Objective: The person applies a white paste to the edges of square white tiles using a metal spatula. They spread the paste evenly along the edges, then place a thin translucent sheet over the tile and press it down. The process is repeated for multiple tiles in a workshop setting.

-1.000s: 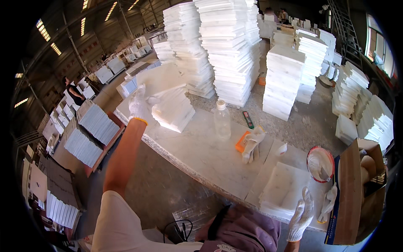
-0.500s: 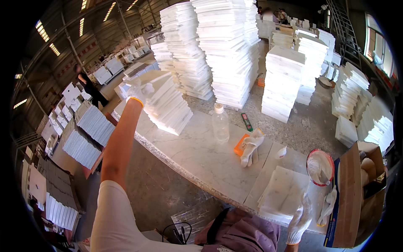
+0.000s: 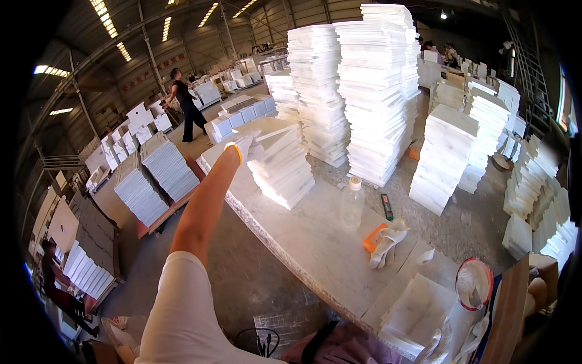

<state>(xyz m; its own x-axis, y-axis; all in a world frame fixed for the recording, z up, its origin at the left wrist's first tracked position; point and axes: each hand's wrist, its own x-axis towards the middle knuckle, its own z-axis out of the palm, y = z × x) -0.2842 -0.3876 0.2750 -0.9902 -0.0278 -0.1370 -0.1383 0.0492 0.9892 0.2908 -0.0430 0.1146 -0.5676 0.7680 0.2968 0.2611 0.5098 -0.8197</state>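
Head view: see gloved left hand (image 3: 247,145) at 10 o'clock, at top of white tile stack (image 3: 284,173) just off centre toward 11, can't tell if clamped. Also see gloved right hand (image 3: 434,347) at 5, well apart from left, beside low slab pile (image 3: 418,306) at 4:30, can't tell if closed.

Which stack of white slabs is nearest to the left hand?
The stack on the table, directly left of the bottle: its top is beside the left hand, while the others stand farther away.
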